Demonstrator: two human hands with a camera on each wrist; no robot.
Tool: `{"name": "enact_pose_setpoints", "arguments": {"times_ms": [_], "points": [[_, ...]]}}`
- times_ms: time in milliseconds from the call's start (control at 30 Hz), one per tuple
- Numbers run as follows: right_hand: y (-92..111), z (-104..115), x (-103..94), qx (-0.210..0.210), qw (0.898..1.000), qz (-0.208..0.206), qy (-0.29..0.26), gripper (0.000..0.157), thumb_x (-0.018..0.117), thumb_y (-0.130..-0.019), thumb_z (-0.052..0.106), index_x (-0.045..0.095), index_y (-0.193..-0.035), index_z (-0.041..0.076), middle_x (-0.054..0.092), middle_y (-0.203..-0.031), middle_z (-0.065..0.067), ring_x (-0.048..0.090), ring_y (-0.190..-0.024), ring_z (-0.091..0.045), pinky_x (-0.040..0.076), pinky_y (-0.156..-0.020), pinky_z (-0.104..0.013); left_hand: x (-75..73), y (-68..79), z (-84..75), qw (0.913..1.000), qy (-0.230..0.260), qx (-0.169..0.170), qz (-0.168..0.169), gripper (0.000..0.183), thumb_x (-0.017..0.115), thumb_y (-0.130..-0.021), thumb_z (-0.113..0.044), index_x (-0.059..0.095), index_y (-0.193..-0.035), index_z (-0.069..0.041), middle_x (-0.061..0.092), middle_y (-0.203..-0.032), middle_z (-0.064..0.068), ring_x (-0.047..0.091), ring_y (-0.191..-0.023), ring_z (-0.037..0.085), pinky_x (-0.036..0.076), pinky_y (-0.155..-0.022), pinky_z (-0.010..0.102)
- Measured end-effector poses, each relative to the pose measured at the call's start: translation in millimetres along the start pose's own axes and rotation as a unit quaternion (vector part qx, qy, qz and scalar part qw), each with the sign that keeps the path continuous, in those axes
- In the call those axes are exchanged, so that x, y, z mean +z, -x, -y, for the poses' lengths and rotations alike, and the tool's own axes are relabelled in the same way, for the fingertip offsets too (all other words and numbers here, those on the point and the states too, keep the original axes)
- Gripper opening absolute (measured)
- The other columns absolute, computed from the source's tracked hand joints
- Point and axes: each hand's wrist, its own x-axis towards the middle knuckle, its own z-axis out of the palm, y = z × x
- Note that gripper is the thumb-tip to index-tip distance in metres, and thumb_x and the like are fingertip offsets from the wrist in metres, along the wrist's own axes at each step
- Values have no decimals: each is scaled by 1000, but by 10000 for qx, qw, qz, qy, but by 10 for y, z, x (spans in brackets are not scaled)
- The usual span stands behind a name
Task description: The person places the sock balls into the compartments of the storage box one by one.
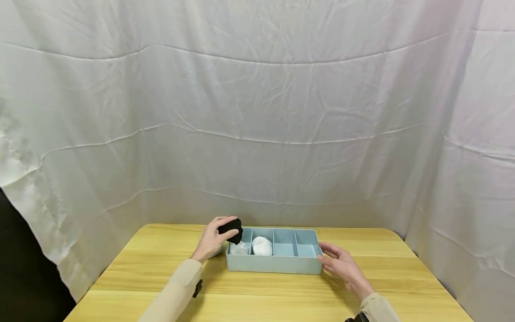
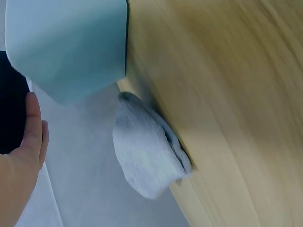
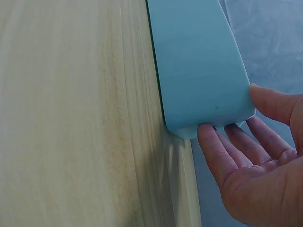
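Note:
My left hand (image 1: 211, 239) grips a balled-up black sock (image 1: 231, 230) between thumb and fingers, just above the left end of a light blue divided box (image 1: 274, 264). Under it, a pale grey sock ball (image 1: 239, 248) lies in the leftmost compartment. A white sock ball (image 1: 262, 246) fills the compartment beside that one. My right hand (image 1: 341, 266) holds the box's right end, its thumb and fingers spread against the end; the right wrist view shows the fingertips (image 3: 207, 130) touching the wall. In the left wrist view the black sock is partly cut off.
A folded grey sock (image 2: 147, 151) lies on the wooden table (image 1: 257, 297) left of the box, mostly hidden behind my left hand in the head view. The two right compartments (image 1: 284, 243) show bare floors. Pale grey curtains (image 1: 281, 170) hang behind the table.

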Motion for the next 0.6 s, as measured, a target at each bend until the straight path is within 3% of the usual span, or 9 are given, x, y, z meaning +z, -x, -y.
{"name": "enact_pose_setpoints", "arguments": {"times_ms": [200, 400, 600], "points": [[-10, -10, 10, -34, 10000, 17, -14, 58, 66, -92, 7, 43, -145, -3, 40, -149, -28, 58, -117, -24, 51, -98, -44, 90, -11, -28, 9999, 137, 31, 30, 42, 78, -85, -31, 68, -126, -26, 52, -142, 11, 53, -125, 32, 46, -100, 49], [-23, -29, -1, -26, 10000, -7, -3, 58, 66, -92, 7, 43, -145, -1, 40, -149, -27, 58, -119, -26, 51, -98, -44, 208, -10, -105, 9990, 430, 125, 67, 42, 78, -85, -26, 69, -126, -21, 54, -139, 10, 52, -126, 33, 46, -99, 51], [-36, -31, 9, -59, 10000, -25, 41, 58, 66, -91, 7, 44, -144, -2, 40, -149, -27, 58, -120, -27, 50, -98, -46, 360, -6, -155, 9978, 645, 116, 106, 43, 77, -85, -31, 68, -127, -26, 58, -134, 5, 55, -123, 29, 48, -98, 47]]}}
